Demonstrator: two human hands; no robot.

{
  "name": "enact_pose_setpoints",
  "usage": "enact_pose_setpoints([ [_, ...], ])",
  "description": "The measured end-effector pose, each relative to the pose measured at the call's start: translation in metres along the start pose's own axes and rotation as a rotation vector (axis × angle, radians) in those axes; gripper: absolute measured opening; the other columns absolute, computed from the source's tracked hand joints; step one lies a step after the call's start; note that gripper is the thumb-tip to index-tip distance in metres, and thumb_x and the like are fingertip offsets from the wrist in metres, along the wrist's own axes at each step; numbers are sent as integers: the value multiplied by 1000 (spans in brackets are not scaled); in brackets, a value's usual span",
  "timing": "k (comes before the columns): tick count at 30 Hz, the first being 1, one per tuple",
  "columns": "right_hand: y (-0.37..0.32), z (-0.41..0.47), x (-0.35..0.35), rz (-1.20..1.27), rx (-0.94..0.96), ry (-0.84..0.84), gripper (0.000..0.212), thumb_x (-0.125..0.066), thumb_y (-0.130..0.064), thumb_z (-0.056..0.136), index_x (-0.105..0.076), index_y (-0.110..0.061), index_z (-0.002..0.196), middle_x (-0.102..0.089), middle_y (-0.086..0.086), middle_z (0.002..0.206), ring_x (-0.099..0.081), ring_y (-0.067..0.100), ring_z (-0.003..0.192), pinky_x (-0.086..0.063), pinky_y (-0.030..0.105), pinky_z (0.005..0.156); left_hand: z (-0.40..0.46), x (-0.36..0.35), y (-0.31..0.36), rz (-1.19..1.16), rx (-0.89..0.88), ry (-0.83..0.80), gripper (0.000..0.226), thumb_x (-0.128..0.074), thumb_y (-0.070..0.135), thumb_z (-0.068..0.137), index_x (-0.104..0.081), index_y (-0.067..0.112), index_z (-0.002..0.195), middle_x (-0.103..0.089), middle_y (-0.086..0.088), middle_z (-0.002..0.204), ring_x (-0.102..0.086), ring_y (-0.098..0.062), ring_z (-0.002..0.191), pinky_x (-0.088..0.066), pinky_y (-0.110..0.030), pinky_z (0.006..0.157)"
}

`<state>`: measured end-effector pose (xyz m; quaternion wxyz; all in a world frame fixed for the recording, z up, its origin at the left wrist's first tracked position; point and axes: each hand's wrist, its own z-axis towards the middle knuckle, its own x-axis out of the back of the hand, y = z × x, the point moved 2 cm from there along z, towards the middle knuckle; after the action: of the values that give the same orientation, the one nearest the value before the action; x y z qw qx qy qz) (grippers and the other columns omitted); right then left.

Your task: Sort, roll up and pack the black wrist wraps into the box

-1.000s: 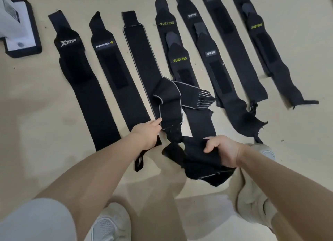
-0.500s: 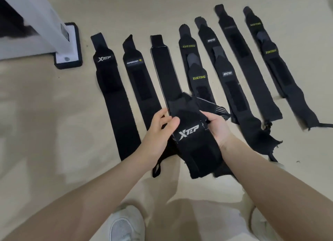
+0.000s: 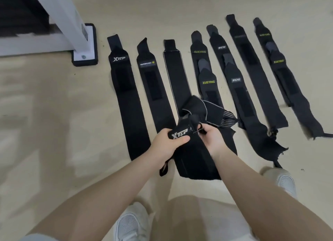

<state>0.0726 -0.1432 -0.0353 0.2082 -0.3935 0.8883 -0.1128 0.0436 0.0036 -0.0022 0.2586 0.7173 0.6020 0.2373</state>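
Observation:
Several black wrist wraps lie flat in a row on the beige floor: an XTEP wrap (image 3: 126, 100) at the left, a MANUEKLEAR wrap (image 3: 153, 86), a plain grey-edged wrap (image 3: 175, 78), XUEYING wraps (image 3: 207, 78), JINCYO wraps (image 3: 236, 82) and more to the right. Above the row's near end I hold a second XTEP wrap (image 3: 191, 156). My left hand (image 3: 167, 145) grips its labelled end, thumb beside the logo. My right hand (image 3: 213, 138) pinches the wrap's top edge near its thumb loop. The wrap's lower part hangs down to the floor. No box is in view.
A white post on a black-rimmed base plate (image 3: 85, 46) stands at the upper left. A crumpled striped wrap (image 3: 218, 116) lies behind my hands. My white shoes (image 3: 132, 222) are at the bottom, the other shoe (image 3: 284, 181) at the right.
The wrap went from a crumpled bundle to being held up with the XTEP label facing me. Both hands closed in on its top end. The view shifted left, showing more of the white post.

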Motion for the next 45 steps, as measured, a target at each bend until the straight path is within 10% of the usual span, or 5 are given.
enact_pose_setpoints([
  [13, -57, -36, -42, -301, 317, -145, 35, -33, 10, 91, -63, -8, 94, -71, 8, 73, -69, 21, 66, -56, 28, 56, 4, 24, 75, -104, -224, 173, 33, -64, 26, 89, -54, 18, 119, -62, 1, 113, -58, -18, 106, -49, -42, 96],
  [19, -71, -47, -53, -516, 388, -3, 42, -35, 4, 87, -69, -18, 96, -70, 10, 95, -66, 34, 90, -55, 47, 80, -10, 14, 124, -149, -410, 174, 19, -60, 20, 92, -62, 20, 111, -67, 4, 108, -61, -12, 101, -50, -30, 91],
  [32, -101, -62, -53, -1031, 548, 48, 33, -39, 1, 84, -65, -17, 93, -63, 11, 101, -58, 31, 95, -49, 36, 88, -21, -5, 117, -417, -316, 194, 18, -60, 22, 92, -64, 21, 110, -68, 1, 107, -62, -16, 103, -49, -40, 96],
  [39, -96, -95, -48, -878, 338, -328, 32, -50, -41, 94, -72, -23, 78, -74, -3, 79, -71, 15, 73, -52, 25, 67, -18, 0, 122, -408, -301, 291, 9, -60, 19, 92, -66, 18, 100, -68, 1, 99, -62, -14, 95, -48, -37, 95],
  [45, -93, -92, -51, -865, 205, -464, 29, -52, -32, 92, -74, -18, 79, -74, 6, 87, -69, 22, 79, -52, 32, 80, -1, 4, 111, -396, -279, 398, 20, -60, 23, 92, -65, 15, 110, -67, -3, 107, -62, -20, 102, -49, -43, 96],
])
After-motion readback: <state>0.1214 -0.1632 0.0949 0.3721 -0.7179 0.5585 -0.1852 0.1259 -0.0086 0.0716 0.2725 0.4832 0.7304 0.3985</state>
